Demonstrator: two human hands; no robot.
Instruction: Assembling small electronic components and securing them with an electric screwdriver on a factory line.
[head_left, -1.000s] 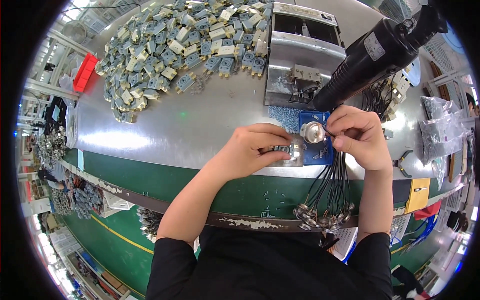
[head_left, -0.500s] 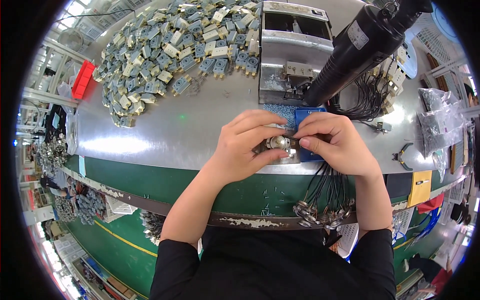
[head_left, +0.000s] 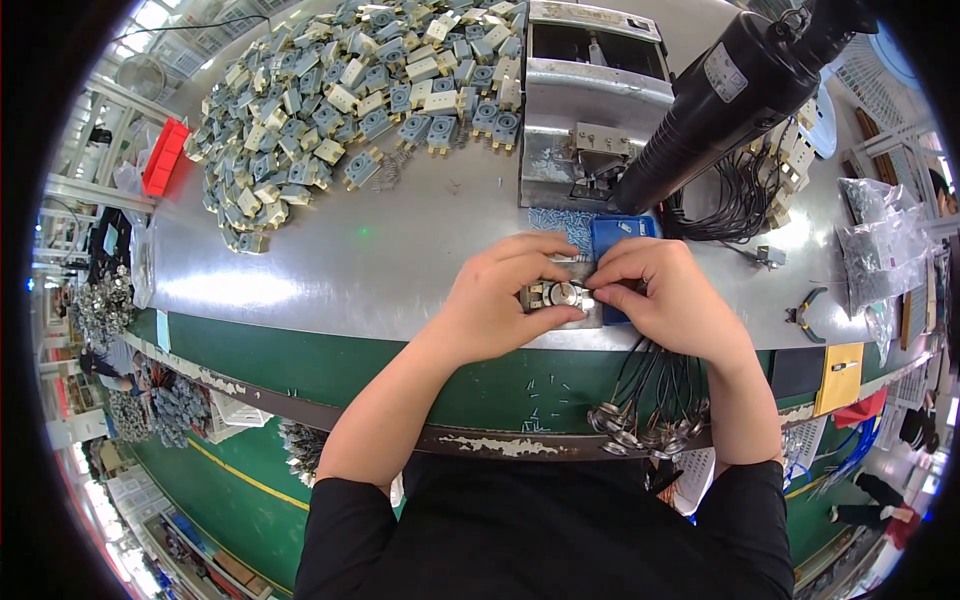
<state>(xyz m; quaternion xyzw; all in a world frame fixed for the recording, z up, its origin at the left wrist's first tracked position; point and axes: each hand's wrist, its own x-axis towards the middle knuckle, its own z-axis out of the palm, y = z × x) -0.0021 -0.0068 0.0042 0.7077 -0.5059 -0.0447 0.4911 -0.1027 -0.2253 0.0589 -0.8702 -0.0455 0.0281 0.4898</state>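
At the table's front, a small round metal-capped part point(head_left: 563, 294) sits in a fixture on a metal plate. My left hand point(head_left: 500, 300) curls round it from the left, thumb on the near side and fingers on the far side. From the right, my right hand point(head_left: 672, 298) pinches a short black wire at the part's edge. My fingertips hide where wire and part meet. Just beyond lie loose screws point(head_left: 560, 222) and a blue tray point(head_left: 610, 230). Similar round metal pieces on black wires point(head_left: 650, 425) hang over the front edge by my right forearm.
A large heap of grey and cream housings point(head_left: 340, 110) covers the back left. A metal machine point(head_left: 590, 110) and a slanting black power screwdriver point(head_left: 690, 110) stand beyond my hands. Pliers point(head_left: 804, 313), plastic bags point(head_left: 880, 245) and a red bin point(head_left: 165, 158) lie around.
My hands and the round metal part have shifted slightly toward me. The part now lies lower in the fixture, and more of the fixture's left end shows.
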